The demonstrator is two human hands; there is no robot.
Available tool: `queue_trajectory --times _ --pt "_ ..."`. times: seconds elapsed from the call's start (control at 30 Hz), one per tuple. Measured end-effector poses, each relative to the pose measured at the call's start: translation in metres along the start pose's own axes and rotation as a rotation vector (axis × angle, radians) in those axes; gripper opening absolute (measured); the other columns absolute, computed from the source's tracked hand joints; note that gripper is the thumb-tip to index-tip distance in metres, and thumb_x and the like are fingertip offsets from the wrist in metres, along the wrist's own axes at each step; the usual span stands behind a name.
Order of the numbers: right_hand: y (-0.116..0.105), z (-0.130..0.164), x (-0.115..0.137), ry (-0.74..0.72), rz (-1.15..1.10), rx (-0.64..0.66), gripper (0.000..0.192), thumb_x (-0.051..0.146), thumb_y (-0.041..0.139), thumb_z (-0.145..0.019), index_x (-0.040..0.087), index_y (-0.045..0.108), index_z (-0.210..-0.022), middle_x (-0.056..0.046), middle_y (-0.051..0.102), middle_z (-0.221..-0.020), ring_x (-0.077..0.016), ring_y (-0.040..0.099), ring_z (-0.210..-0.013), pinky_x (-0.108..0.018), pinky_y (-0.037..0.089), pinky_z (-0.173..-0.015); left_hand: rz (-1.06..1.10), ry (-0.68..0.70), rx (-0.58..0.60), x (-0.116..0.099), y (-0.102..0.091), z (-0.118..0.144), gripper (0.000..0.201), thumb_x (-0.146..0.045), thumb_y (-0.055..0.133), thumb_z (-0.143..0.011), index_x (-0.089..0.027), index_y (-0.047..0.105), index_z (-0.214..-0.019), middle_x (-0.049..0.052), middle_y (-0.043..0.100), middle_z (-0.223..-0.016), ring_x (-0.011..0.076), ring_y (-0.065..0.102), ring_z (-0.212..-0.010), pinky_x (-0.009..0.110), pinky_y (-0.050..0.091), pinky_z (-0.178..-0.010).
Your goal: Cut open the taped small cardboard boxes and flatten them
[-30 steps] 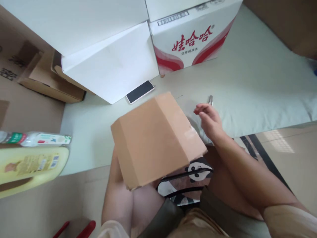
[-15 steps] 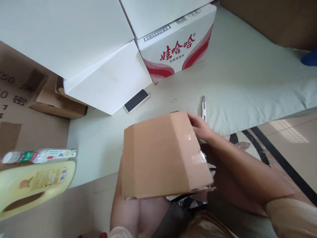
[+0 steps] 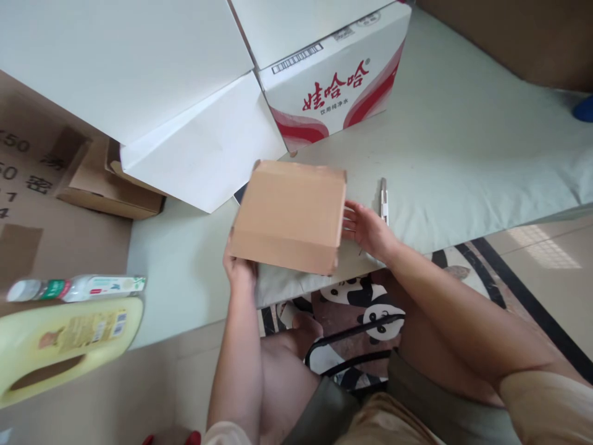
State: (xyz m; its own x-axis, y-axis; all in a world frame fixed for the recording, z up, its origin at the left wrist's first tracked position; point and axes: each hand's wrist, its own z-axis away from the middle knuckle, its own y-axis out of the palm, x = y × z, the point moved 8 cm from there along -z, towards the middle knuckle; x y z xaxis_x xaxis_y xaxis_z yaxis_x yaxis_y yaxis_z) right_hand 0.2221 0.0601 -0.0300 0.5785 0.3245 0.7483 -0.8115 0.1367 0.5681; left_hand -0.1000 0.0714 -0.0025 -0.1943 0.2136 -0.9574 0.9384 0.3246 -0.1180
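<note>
We have one brown cardboard box (image 3: 290,213) mid-scene, over the near part of the green-covered bench (image 3: 472,154). Left hand (image 3: 239,266) is closed on its near left corner, some fingers hidden; right hand (image 3: 368,232) is spread, fingers straight along the box's right side, can't tell if they touch. Can't tell either if the box is fully off the bench. Edges: as we see it, the box's near edge falls just short of the bench's near edge. Its far left side overlaps a flat dark thing (image 3: 239,193), only a corner showing. Tightest side for us is far left, against the white panels (image 3: 208,139); widest is right, where green cover runs from the knife (image 3: 384,201) to the big brown carton (image 3: 523,43). A strip of cover also shows between the box and the left-side containers. Counts: one knife, just beside the right hand; one red-printed white carton (image 3: 338,99), far side; one clear bottle (image 3: 76,288) and one yellow jug (image 3: 69,346), side by side at left; one small brown carton (image 3: 111,191) beyond them; one blue thing (image 3: 584,109) at the right margin; two red tips (image 3: 193,438) near left, low down. We can't count the plain white boxes.
</note>
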Motion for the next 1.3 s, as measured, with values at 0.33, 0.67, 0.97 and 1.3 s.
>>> queue_trajectory --times 0.33,0.67,0.97,1.3 --pt "-0.029 0.008 0.007 0.151 0.155 -0.282 0.019 0.031 0.068 -0.075 0.022 0.062 -0.091 -0.004 0.073 -0.082 -0.0218 0.068 -0.072 -0.035 0.060 -0.063 -0.579 0.248 0.541 -0.005 0.018 0.016 0.052 -0.013 0.054 -0.083 -0.025 0.072 -0.129 0.008 0.062 -0.144 0.0260 0.056 -0.137 0.047 0.042 -0.120" --pt "-0.037 0.029 0.022 -0.024 0.462 -0.197 0.028 0.048 0.074 -0.077 0.023 0.069 -0.086 -0.008 0.076 -0.091 -0.0281 0.072 -0.087 -0.041 0.061 -0.075 -0.035 -0.118 0.441 0.002 -0.001 0.008 0.034 -0.030 0.068 -0.066 -0.024 0.082 -0.096 0.008 0.057 -0.150 0.0350 0.041 -0.149 0.050 0.028 -0.127" --pt "-0.017 0.097 0.032 -0.010 0.548 -0.022 0.034 0.051 0.082 -0.064 0.021 0.069 -0.075 -0.007 0.074 -0.075 -0.0288 0.072 -0.079 -0.041 0.060 -0.070 0.017 -0.434 0.320 0.013 0.009 0.016 0.065 -0.057 0.087 -0.058 -0.018 0.063 -0.103 0.011 0.076 -0.093 0.0255 0.074 -0.084 0.035 0.060 -0.075" --pt "-0.132 0.190 0.149 -0.395 0.451 -0.778 0.027 0.021 0.083 -0.053 0.027 0.060 -0.066 0.000 0.051 -0.062 -0.0071 0.037 -0.041 -0.022 0.026 -0.031 -0.009 -0.389 0.330 0.004 0.016 0.013 0.036 -0.049 0.078 -0.068 -0.019 0.066 -0.085 0.005 0.072 -0.079 0.0143 0.064 -0.063 0.025 0.051 -0.058"
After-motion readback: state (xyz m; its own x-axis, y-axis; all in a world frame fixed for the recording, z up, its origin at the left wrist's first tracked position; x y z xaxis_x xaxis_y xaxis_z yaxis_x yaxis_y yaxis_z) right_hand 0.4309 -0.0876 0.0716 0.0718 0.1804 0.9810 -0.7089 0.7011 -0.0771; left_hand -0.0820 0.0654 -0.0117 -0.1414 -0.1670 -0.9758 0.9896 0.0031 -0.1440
